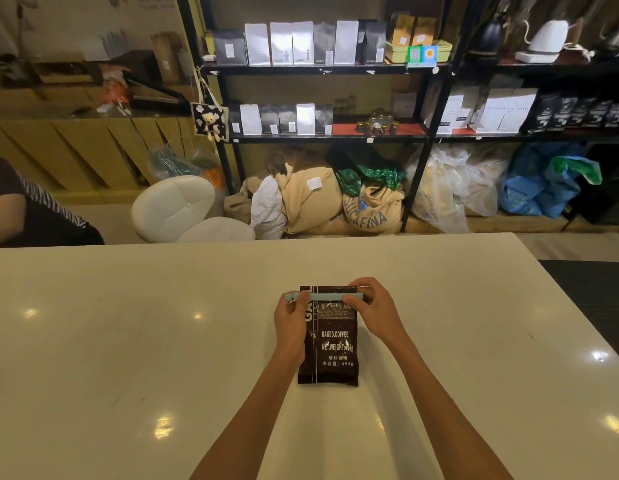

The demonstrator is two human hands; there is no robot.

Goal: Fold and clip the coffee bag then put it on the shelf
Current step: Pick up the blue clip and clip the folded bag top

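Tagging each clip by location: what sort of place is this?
Probably a coffee shop or roastery storeroom. Black shelves hold rows of retail bags, burlap sacks lie on the floor beneath, and a kettle stands at upper right.

White stool (178, 207), burlap sacks (372, 207) and a kettle (547, 38) behind the table (128, 341).

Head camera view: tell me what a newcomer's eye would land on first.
The dark brown foil coffee bag lies flat mid-table on the glossy white table, both hands pressing a pale blue plastic bar clip across its folded top: left hand at one end, right hand at the other. Behind, black metal shelves hold rows of white and grey bags.
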